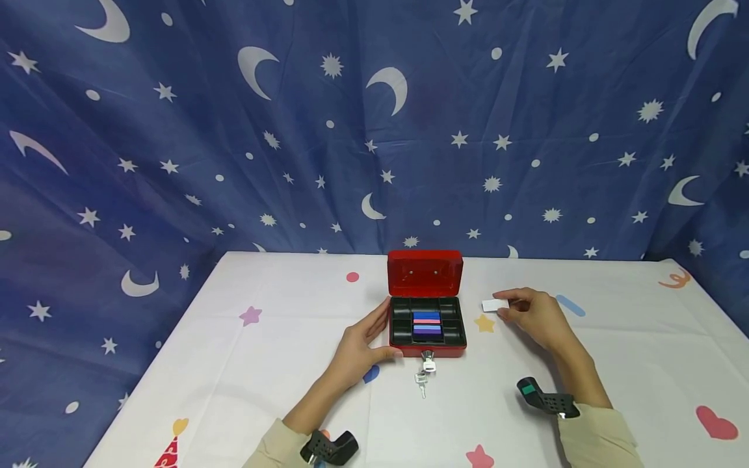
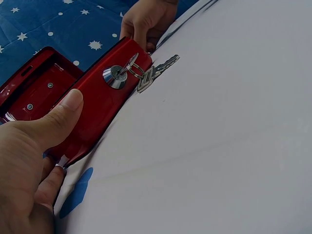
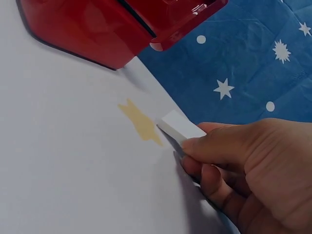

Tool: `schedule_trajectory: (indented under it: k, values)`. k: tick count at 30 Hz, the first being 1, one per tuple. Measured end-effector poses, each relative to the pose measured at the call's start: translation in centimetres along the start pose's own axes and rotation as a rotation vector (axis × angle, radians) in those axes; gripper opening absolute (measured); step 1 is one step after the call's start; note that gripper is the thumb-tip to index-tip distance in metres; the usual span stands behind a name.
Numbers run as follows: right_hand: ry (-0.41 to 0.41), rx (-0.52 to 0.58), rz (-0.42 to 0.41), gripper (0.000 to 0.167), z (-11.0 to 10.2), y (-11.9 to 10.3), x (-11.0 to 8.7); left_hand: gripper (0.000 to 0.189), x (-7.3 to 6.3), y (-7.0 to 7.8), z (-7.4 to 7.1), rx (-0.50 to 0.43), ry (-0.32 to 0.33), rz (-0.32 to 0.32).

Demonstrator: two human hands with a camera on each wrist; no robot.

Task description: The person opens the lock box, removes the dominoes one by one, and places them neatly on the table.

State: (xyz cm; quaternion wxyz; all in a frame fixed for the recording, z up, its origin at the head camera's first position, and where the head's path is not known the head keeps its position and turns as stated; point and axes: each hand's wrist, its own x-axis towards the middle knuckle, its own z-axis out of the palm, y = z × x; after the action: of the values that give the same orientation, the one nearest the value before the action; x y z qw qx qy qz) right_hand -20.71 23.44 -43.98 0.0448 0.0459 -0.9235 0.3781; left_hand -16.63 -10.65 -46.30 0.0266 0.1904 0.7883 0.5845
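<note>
A red cash box stands on the table with its lid up and a black compartment tray inside. Blue, pink and purple strips lie in the tray's middle compartments. My left hand holds the box at its front left corner, thumb on the front face and fingers along the left side. Keys hang from the lock on that face. To the right of the box, my right hand pinches a small white block between thumb and fingers, close over the table.
The white tablecloth has printed shapes, among them a yellow star near the white block. Behind the table hangs a blue curtain with moons and stars. Each wrist wears a black camera strap.
</note>
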Motion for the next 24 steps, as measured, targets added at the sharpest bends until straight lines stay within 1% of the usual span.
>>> schedule_trajectory:
  k: [8,14,18,24]
  values:
    - [-0.014,-0.045,-0.045,0.031,0.46,0.24,0.14,0.094,0.03,-0.08,0.07,0.015,0.006,-0.012]
    - [-0.037,-0.060,-0.042,0.029,0.64,0.18,0.23,0.095,0.03,-0.12,0.03,0.011,0.003,-0.008]
    - [-0.071,-0.057,-0.045,0.028,0.60,-0.06,0.24,0.095,0.03,-0.10,0.01,0.011,0.004,-0.006]
    - [-0.118,-0.060,-0.026,0.028,0.48,-0.31,0.21,0.095,-0.02,-0.07,0.03,0.011,0.002,-0.016]
